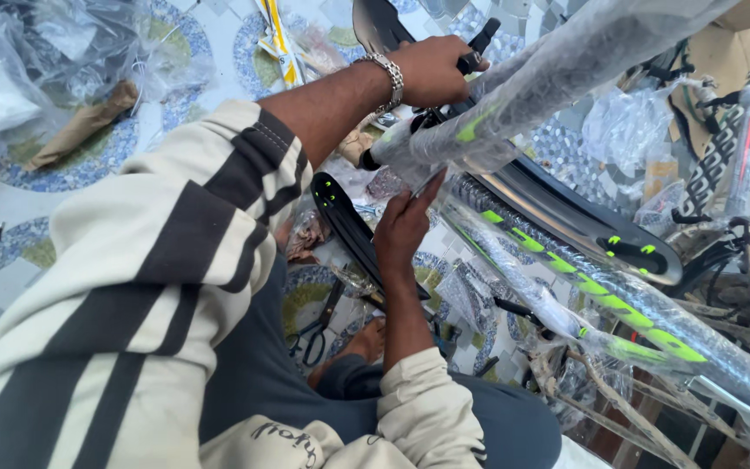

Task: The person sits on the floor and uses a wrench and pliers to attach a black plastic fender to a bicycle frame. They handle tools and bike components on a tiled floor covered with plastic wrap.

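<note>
Cream-and-black striped sleeves fill the lower left of the frame, and from them both arms reach up toward a bicycle frame wrapped in clear plastic film with bright green markings (pixel 601 295), which runs from the upper middle down to the lower right. Near the centre, the right hand (pixel 403 230) is held with fingers straight and close together, fingertips touching the film at the frame's wrapped tube. Black-handled scissors (pixel 316 328) lie on the mosaic tile floor (pixel 62 174) just below and left of that hand. Beside it, a black plastic mudguard with green dots (pixel 349 227) slants downward. Farther up, the left hand (pixel 431 69), with a silver chain bracelet (pixel 385 76) at its wrist, is closed around a black part at the frame's upper end.
</note>
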Available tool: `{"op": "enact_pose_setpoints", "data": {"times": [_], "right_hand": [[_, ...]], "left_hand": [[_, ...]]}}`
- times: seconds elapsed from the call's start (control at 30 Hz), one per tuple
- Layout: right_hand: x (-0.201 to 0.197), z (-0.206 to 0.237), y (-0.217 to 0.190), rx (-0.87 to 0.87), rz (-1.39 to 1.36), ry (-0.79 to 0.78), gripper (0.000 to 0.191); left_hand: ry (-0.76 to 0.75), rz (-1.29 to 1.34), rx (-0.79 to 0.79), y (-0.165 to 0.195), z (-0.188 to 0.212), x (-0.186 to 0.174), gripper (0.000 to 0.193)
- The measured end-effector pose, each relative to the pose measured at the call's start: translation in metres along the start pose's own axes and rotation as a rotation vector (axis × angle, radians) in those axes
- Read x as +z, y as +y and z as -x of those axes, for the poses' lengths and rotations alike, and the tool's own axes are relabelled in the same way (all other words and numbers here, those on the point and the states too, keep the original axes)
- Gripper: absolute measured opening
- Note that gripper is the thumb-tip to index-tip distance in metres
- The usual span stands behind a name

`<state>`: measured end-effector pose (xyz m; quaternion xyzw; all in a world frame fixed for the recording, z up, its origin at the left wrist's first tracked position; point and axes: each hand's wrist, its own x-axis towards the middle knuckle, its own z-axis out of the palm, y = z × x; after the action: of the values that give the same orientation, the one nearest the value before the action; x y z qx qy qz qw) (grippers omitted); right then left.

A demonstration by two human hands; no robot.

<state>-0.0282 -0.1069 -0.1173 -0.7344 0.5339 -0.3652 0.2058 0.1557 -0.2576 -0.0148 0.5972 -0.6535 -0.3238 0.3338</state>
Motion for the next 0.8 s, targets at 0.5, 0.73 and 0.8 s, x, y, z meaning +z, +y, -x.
{"op": "enact_pose_setpoints", "data": {"times": [0.5,0.73,0.8], "right_hand": [[0.008,-0.003,0.007,-0.077,0.057,-0.025,0.074],[-0.068,-0.029,-0.028,0.618,-1.206,-0.298,0.07],[-0.05,-0.017,-0.041,0.338,-0.749,-0.211,0.07]], "left_hand": [[-0.099,0.077,0.029,-0.007,-0.005,0.0,0.056],[0.087,-0.041,0.337,-0.018,0.03,-0.002,0.064],[0.083,-0.028,0.299,-0.017,0.031,-0.005,0.063]]}}
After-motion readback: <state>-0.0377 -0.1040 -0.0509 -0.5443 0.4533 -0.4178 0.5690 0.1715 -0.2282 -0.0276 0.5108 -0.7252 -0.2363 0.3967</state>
